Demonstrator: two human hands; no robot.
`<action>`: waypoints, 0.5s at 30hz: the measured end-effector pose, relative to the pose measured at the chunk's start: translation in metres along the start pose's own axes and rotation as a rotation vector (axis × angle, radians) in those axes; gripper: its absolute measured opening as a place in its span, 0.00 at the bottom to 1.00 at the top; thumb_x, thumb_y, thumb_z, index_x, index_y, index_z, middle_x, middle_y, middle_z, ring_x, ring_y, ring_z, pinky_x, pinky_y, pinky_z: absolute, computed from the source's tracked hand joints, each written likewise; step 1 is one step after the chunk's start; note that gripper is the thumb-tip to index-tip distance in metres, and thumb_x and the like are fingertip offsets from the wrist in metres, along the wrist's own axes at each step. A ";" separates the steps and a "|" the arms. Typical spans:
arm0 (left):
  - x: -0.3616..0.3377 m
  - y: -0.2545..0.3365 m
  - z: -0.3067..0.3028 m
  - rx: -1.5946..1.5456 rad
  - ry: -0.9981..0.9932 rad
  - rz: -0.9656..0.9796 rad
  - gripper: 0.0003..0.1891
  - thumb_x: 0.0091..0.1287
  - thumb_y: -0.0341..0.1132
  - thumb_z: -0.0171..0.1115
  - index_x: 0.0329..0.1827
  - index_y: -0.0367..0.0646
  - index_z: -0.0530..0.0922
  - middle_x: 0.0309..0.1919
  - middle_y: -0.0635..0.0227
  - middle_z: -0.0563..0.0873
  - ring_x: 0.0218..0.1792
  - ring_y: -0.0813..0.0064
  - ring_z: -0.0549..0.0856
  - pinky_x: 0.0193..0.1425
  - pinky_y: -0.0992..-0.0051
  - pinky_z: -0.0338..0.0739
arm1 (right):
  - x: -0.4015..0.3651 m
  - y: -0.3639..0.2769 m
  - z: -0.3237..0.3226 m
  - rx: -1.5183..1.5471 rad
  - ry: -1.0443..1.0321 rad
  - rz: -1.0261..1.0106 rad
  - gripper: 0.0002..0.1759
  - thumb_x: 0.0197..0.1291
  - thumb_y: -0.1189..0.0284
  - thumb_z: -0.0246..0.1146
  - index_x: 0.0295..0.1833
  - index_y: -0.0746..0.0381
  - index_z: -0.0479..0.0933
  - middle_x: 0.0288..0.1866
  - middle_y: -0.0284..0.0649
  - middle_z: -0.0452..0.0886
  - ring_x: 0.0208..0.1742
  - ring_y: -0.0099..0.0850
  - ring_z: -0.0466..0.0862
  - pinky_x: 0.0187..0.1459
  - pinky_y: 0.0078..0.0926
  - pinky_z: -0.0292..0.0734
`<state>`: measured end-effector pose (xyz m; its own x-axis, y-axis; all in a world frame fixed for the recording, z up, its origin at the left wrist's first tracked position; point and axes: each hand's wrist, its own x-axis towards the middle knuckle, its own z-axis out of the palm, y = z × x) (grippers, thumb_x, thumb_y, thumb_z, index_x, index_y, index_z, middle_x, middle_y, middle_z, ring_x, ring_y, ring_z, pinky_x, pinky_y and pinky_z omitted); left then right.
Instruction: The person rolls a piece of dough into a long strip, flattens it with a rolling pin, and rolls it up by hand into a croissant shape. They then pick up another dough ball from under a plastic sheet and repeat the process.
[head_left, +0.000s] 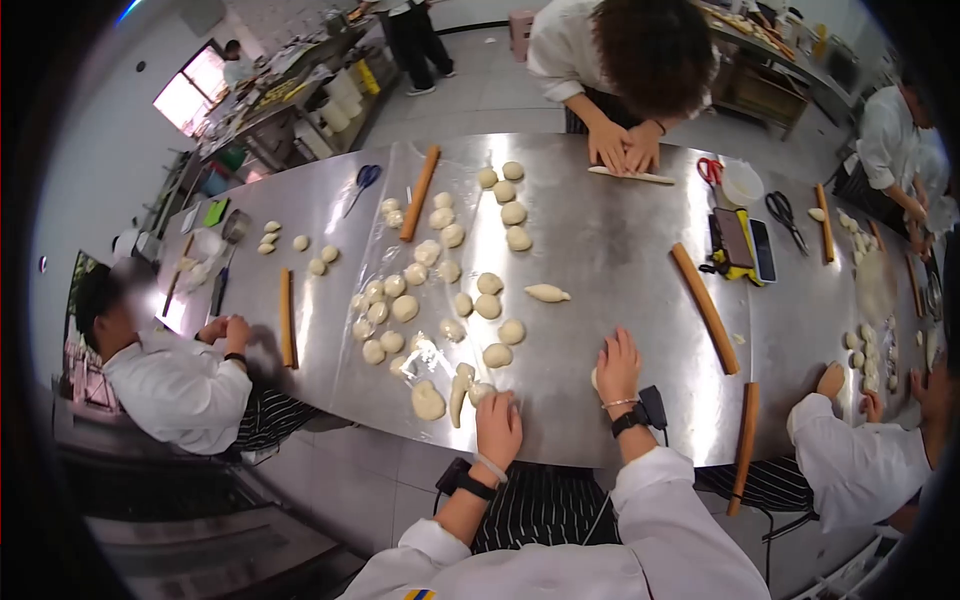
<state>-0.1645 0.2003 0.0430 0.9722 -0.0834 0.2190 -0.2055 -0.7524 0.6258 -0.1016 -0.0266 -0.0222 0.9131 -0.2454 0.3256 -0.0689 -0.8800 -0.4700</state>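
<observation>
My left hand rests near the table's front edge, fingertips right at a dough ball. A long twisted dough piece and a larger, flatter dough lump lie just left of it. Farther right, my right hand is laid palm down with fingers stretched forward. A bit of pale dough peeks out at its left side, the rest hidden beneath the palm. Ahead of my hands lies a spindle-shaped dough piece with pointed ends. Several round dough balls sit to its left.
A metal table carries more dough under clear plastic. Rolling pins lie to the right, with another at the back. Across from me, a person's hands press a dough strip. Scissors and phones lie right.
</observation>
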 end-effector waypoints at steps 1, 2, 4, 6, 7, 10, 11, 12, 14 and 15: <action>0.013 -0.003 -0.004 -0.005 0.068 -0.029 0.12 0.57 0.26 0.56 0.45 0.36 0.74 0.40 0.54 0.76 0.45 0.53 0.74 0.50 0.60 0.69 | -0.014 0.000 -0.008 0.049 -0.059 -0.044 0.11 0.57 0.72 0.58 0.45 0.64 0.76 0.60 0.46 0.71 0.65 0.45 0.66 0.62 0.44 0.60; 0.033 -0.008 -0.014 0.012 0.111 -0.049 0.13 0.57 0.23 0.55 0.46 0.35 0.74 0.37 0.52 0.76 0.43 0.52 0.76 0.48 0.62 0.71 | -0.027 0.001 -0.019 0.090 -0.113 -0.093 0.10 0.57 0.73 0.58 0.44 0.64 0.76 0.60 0.46 0.71 0.65 0.45 0.66 0.62 0.43 0.61; 0.080 -0.027 -0.022 0.096 0.221 -0.018 0.10 0.58 0.24 0.55 0.43 0.35 0.74 0.35 0.53 0.77 0.40 0.53 0.76 0.45 0.61 0.70 | -0.053 0.005 -0.032 0.157 -0.142 -0.146 0.10 0.57 0.73 0.58 0.43 0.64 0.76 0.55 0.46 0.73 0.60 0.45 0.70 0.59 0.42 0.63; 0.133 -0.052 -0.025 0.220 0.203 -0.066 0.08 0.60 0.28 0.57 0.41 0.37 0.73 0.36 0.54 0.78 0.40 0.53 0.77 0.44 0.59 0.72 | -0.065 -0.002 -0.048 0.217 -0.170 -0.084 0.09 0.57 0.74 0.58 0.43 0.65 0.77 0.48 0.45 0.74 0.53 0.44 0.72 0.55 0.41 0.66; 0.156 -0.061 -0.025 0.273 0.174 -0.119 0.10 0.60 0.31 0.59 0.42 0.38 0.72 0.38 0.54 0.78 0.41 0.52 0.78 0.44 0.59 0.72 | -0.067 -0.003 -0.050 0.220 -0.165 -0.095 0.09 0.57 0.74 0.58 0.43 0.65 0.77 0.48 0.45 0.74 0.53 0.44 0.72 0.55 0.41 0.66; 0.221 -0.073 -0.022 0.447 0.130 -0.249 0.11 0.62 0.35 0.59 0.42 0.40 0.72 0.39 0.55 0.78 0.44 0.55 0.79 0.45 0.60 0.75 | -0.066 -0.001 -0.050 0.276 -0.121 -0.020 0.08 0.59 0.75 0.58 0.43 0.65 0.77 0.43 0.45 0.73 0.47 0.43 0.73 0.50 0.38 0.68; 0.233 -0.077 -0.019 0.443 0.134 -0.239 0.11 0.62 0.35 0.59 0.42 0.40 0.72 0.39 0.55 0.78 0.44 0.55 0.79 0.45 0.60 0.75 | -0.065 0.001 -0.052 0.325 -0.145 0.051 0.08 0.60 0.74 0.57 0.42 0.66 0.77 0.43 0.45 0.73 0.46 0.43 0.73 0.50 0.37 0.69; 0.247 -0.082 -0.015 0.507 0.126 -0.300 0.11 0.62 0.38 0.59 0.41 0.39 0.73 0.39 0.53 0.80 0.43 0.53 0.80 0.45 0.59 0.76 | -0.061 0.003 -0.053 0.375 -0.167 0.123 0.08 0.61 0.74 0.57 0.42 0.66 0.77 0.42 0.45 0.73 0.45 0.43 0.74 0.49 0.36 0.69; 0.273 -0.099 -0.007 0.565 0.111 -0.355 0.13 0.63 0.41 0.58 0.39 0.39 0.75 0.39 0.51 0.81 0.42 0.52 0.82 0.45 0.59 0.77 | -0.049 0.004 -0.057 0.407 -0.114 0.158 0.08 0.62 0.74 0.57 0.40 0.67 0.78 0.40 0.45 0.73 0.43 0.43 0.74 0.47 0.36 0.70; 0.283 -0.109 -0.006 0.553 -0.023 -0.387 0.13 0.63 0.41 0.57 0.36 0.39 0.77 0.38 0.52 0.83 0.40 0.52 0.83 0.45 0.60 0.78 | -0.042 0.006 -0.061 0.375 -0.071 0.151 0.08 0.61 0.74 0.57 0.39 0.67 0.78 0.40 0.45 0.74 0.43 0.43 0.74 0.47 0.36 0.70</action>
<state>0.1319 0.2625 0.0415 0.9675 0.2504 0.0361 0.2402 -0.9540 0.1796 -0.1652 -0.0465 0.0112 0.9303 -0.3203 0.1785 -0.0654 -0.6239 -0.7787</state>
